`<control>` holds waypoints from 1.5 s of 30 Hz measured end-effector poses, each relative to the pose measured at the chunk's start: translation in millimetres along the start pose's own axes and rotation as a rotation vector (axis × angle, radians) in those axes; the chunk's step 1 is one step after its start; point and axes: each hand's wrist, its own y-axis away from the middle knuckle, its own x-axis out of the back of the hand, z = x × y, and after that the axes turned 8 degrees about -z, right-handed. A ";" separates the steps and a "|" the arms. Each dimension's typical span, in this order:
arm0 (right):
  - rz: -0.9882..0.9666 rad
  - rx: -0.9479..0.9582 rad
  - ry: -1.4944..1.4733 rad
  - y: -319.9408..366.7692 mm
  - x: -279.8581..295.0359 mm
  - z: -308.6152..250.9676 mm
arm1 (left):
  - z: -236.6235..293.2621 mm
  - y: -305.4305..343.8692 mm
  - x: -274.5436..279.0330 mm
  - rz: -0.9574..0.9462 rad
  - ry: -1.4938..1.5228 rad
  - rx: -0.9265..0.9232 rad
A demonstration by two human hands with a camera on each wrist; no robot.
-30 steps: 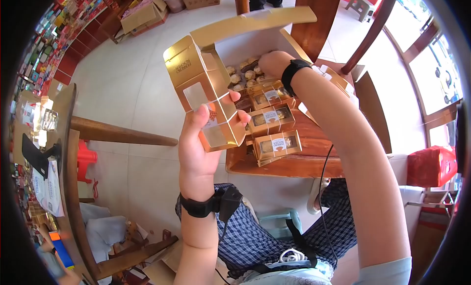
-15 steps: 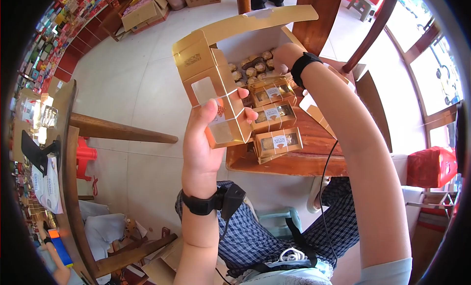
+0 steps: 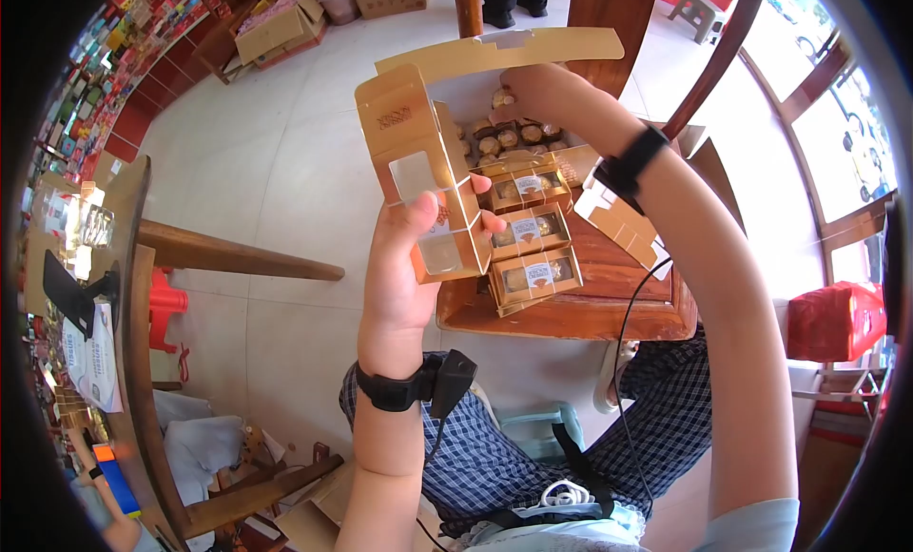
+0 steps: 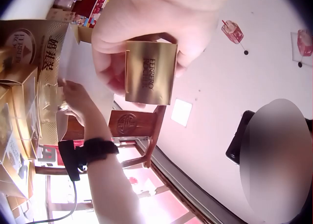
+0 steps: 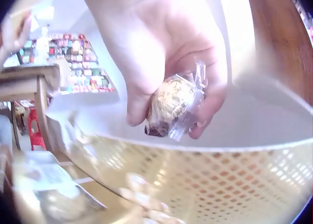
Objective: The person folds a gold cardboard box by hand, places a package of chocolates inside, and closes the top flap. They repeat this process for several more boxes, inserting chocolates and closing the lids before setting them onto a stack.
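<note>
One chocolate (image 5: 171,100) has come up off the pile (image 3: 509,138), pinched in the right hand's (image 5: 156,38) fingers over the carton (image 5: 234,177). Left hand (image 3: 392,267) grips the open box (image 3: 392,138); both hands loaded.

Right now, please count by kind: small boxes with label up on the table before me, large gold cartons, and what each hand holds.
Label-up small boxes on the table: 3
Large gold carton: 1
Small box in left hand: 1
Wrapped chocolate in right hand: 1
Total: 6
</note>
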 end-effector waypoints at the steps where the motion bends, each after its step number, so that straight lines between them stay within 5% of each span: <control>1: 0.069 0.055 0.022 5.3 7.1 -8.2 | -0.2 -0.3 1.2 -0.028 -0.032 0.005; 6: -0.331 -0.104 -0.585 114.8 31.1 -24.1 | -7.7 3.1 -4.8 -0.146 -0.111 0.072; 9: -0.388 0.121 -1.037 169.5 9.8 -8.6 | -15.1 1.8 -9.6 -0.334 -0.049 0.154; 11: -0.182 0.234 -1.179 191.0 -17.5 8.0 | -16.6 2.3 -19.2 -0.379 -0.062 0.211; 13: -0.064 0.264 -1.127 206.3 -29.3 15.4 | -21.5 2.2 -28.7 -0.510 -0.460 0.137; 15: 0.061 0.045 -1.442 218.5 -42.4 16.3 | -27.5 3.6 -34.3 -0.486 -0.415 0.220; 17: 0.071 0.026 -1.337 224.7 -30.9 15.1 | -26.8 -4.6 -48.2 -0.652 -0.862 0.119; 21: 0.153 0.243 -1.349 231.9 -21.3 28.7 | -33.1 -5.5 -64.7 -0.571 -1.090 -0.001; 24: 0.248 0.390 -1.180 231.8 -17.1 35.5 | -36.8 -5.0 -71.2 -0.524 -1.138 -0.040; 35: 0.177 0.411 -1.279 227.9 -11.0 31.7 | -42.5 0.2 -69.3 -0.478 -1.122 -0.021; 43: 0.131 0.345 -1.109 227.1 -1.8 31.5 | -45.1 -0.1 -63.9 -0.479 -1.035 -0.097; 45: 0.154 0.363 -1.037 227.7 -2.3 34.9 | -40.4 1.5 -65.5 -0.505 -1.102 0.012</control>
